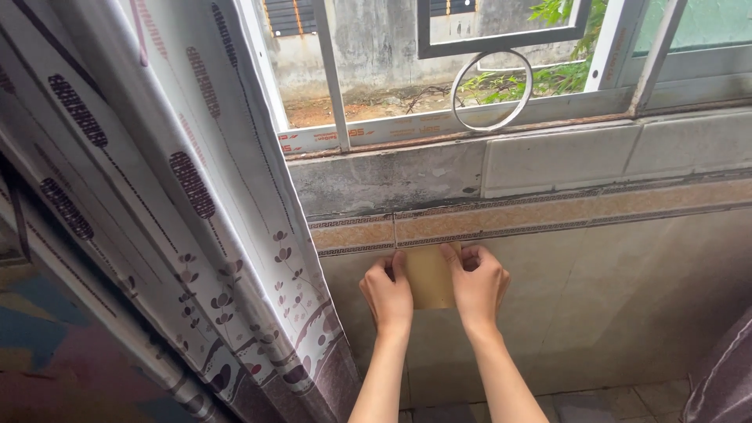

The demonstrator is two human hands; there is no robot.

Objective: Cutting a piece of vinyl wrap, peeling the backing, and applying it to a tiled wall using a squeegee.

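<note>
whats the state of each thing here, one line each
left hand: pressed flat on the wall, touching the tan sheet's left edge
right hand: holding the sheet's right edge
tan sheet: flat against the tiled wall, below the patterned border
curtain: drawn aside, hanging left
window: barred

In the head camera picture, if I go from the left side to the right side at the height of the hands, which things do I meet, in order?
Patterned curtain → left hand → tan sheet pressed on the wall → right hand → bare tiled wall → dark fabric at the right edge.
</note>
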